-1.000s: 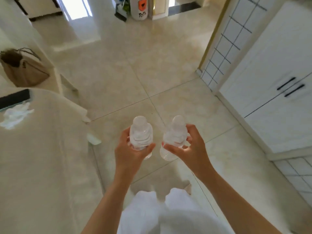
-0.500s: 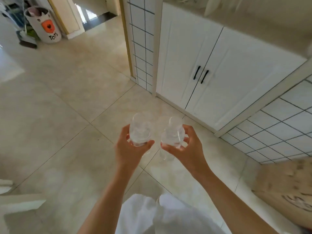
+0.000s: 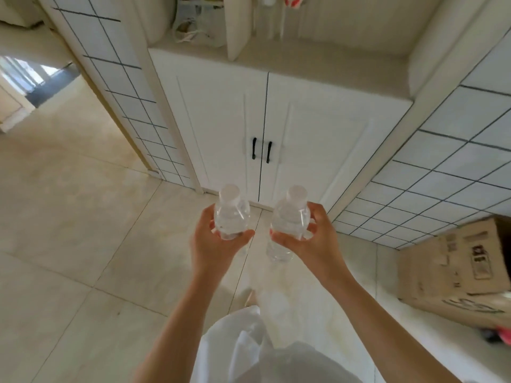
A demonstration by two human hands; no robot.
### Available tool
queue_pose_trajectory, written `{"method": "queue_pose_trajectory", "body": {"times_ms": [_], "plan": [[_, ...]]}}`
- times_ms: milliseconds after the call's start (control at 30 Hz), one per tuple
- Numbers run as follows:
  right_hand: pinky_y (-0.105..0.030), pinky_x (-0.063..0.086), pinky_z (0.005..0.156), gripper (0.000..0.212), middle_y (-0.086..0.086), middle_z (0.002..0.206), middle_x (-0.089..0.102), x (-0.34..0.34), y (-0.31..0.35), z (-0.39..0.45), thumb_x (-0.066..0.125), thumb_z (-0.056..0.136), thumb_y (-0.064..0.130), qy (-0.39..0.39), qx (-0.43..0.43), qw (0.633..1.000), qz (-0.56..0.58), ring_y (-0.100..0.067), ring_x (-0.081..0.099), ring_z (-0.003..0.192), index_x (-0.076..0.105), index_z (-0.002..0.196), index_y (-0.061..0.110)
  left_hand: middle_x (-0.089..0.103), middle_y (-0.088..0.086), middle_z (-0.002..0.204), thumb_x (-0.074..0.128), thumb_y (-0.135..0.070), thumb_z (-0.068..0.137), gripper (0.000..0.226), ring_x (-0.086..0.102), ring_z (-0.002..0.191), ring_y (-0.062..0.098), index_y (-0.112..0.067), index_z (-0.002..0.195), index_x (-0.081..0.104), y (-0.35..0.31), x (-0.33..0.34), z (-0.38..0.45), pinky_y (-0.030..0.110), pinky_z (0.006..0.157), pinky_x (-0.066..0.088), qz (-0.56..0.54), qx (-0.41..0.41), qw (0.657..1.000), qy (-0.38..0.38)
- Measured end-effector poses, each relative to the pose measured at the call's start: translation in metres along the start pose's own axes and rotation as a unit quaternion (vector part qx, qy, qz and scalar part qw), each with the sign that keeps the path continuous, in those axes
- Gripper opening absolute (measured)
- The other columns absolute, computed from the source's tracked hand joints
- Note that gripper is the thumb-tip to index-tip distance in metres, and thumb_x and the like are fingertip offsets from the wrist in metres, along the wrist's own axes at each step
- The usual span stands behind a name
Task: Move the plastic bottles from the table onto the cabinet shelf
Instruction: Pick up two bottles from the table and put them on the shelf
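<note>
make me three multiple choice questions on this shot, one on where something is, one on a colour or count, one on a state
1. Where is the cardboard box?
A. on the floor at the right, by the tiled wall
B. on the cabinet shelf
C. in the left hand

2. What colour are the handles on the cabinet doors?
A. gold
B. black
C. white

3. What state are the cabinet doors in?
A. both open
B. one open
C. both closed

Answers:
1. A, the box lies on the floor tiles at the right edge.
2. B, two dark bars sit either side of the door seam.
3. C, the doors meet flush while the left hand and right hand each hold a plastic bottle in front.
</note>
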State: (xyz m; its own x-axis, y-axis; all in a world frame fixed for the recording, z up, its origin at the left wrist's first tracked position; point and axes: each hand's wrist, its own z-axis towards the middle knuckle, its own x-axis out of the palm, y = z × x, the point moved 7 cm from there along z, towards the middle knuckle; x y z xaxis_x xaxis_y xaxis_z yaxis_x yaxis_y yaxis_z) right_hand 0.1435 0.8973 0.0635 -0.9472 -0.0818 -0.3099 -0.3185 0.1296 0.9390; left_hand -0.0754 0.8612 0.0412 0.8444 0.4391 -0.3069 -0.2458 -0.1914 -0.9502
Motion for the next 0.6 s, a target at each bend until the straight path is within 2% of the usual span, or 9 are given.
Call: {"method": "queue_pose_trajectory", "body": {"times_ms": [67, 233, 367, 467, 600], "plan": [[-0.004, 0.047, 0.068, 0.066, 0.021, 0.105, 0.062, -0.01, 0.006, 0.027, 0.089, 0.062, 0.026, -0.023, 0.006, 1.0, 0.009, 0.012, 0.058, 0.094, 0.051, 0.115, 0.029, 0.069, -0.017, 0.092, 0.083, -0.049, 0.043, 0.061, 0.068, 0.091, 0.012, -0.047, 0.097, 0.056, -0.014, 0.019, 0.032, 0.045, 0.08, 0.059, -0.004, 0.007, 1.0, 0.024], [-0.003, 0.047, 0.067, 0.066, 0.023, 0.103, 0.061, -0.037, 0.021, 0.091, 0.089, 0.062, 0.021, -0.072, 0.009, 0.997, 0.025, 0.017, 0.057, 0.091, 0.05, 0.113, 0.033, 0.071, -0.013, 0.098, 0.086, -0.042, 0.046, 0.066, 0.069, 0.095, 0.015, -0.041, 0.107, 0.059, -0.052, 0.07, 0.102, 0.048, 0.082, 0.059, -0.011, 0.036, 0.997, 0.064], [-0.005, 0.047, 0.069, 0.066, 0.021, 0.106, 0.062, -0.06, 0.035, 0.142, 0.089, 0.062, 0.02, -0.09, 0.002, 0.996, 0.027, 0.01, 0.059, 0.095, 0.052, 0.116, 0.027, 0.071, -0.012, 0.099, 0.088, -0.036, 0.049, 0.07, 0.069, 0.094, 0.013, -0.029, 0.113, 0.061, -0.079, 0.11, 0.146, 0.044, 0.083, 0.059, -0.01, 0.042, 0.995, 0.085], [-0.003, 0.046, 0.068, 0.068, 0.017, 0.109, 0.062, -0.078, 0.045, 0.18, 0.089, 0.062, 0.021, -0.092, -0.003, 0.996, 0.021, 0.003, 0.059, 0.099, 0.052, 0.118, 0.025, 0.071, -0.014, 0.101, 0.088, -0.036, 0.05, 0.075, 0.068, 0.096, 0.01, -0.027, 0.119, 0.062, -0.099, 0.14, 0.177, 0.04, 0.086, 0.058, -0.012, 0.044, 0.995, 0.086], [-0.003, 0.046, 0.069, 0.069, 0.02, 0.107, 0.061, -0.107, 0.058, 0.23, 0.09, 0.061, 0.022, -0.094, -0.017, 0.995, 0.025, 0.006, 0.059, 0.097, 0.051, 0.119, 0.025, 0.071, -0.013, 0.101, 0.092, -0.021, 0.057, 0.071, 0.068, 0.096, 0.007, -0.026, 0.121, 0.062, -0.128, 0.179, 0.214, 0.034, 0.086, 0.058, -0.024, 0.061, 0.994, 0.084]]}}
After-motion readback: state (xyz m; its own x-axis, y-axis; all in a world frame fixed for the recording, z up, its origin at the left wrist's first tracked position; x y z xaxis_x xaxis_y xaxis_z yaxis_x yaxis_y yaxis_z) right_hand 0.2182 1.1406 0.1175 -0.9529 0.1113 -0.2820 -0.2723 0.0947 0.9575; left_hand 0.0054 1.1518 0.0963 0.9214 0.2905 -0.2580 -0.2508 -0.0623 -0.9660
